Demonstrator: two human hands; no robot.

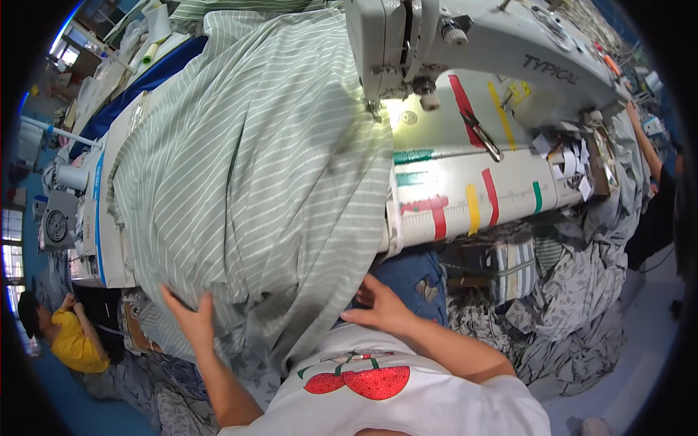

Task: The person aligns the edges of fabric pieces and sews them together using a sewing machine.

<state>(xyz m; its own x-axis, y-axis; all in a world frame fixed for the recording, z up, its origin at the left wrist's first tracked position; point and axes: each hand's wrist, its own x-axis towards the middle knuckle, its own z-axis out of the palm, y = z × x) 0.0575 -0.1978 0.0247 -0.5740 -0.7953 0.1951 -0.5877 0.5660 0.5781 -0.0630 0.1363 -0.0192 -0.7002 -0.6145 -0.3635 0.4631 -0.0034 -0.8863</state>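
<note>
Both hands rest flat and open at the lower edge of a large green cloth with thin white stripes [254, 167], holding nothing in a closed grip. Left hand [190, 316] lies with its fingers spread against the hanging hem of the cloth, palm pressed to the fabric. Right hand [378, 305] sits just beside the cloth's lower right fold, fingers extended and loosely apart, above the person's lap and white shirt with a red cherry print [363, 378] (whether its fingertips actually touch the striped cloth cannot be told). The striped cloth covers most of the worktop [480, 192], draped from the far left corner down over the near edge, and runs up under the head of a pale grey sewing machine [465, 51], whose needle area is lit by a small lamp. On the bare right part of the worktop are strips of red, yellow and green tape, and a pair of small thread snips [481, 134] lies on the machine bed. A heap of small white paper tags [571, 160] sits at the right end. Below and right of the worktop hangs a pile of grey leaf-patterned fabric [582, 305]. At the lower left another person in a yellow top [69, 341] sits well apart.
</note>
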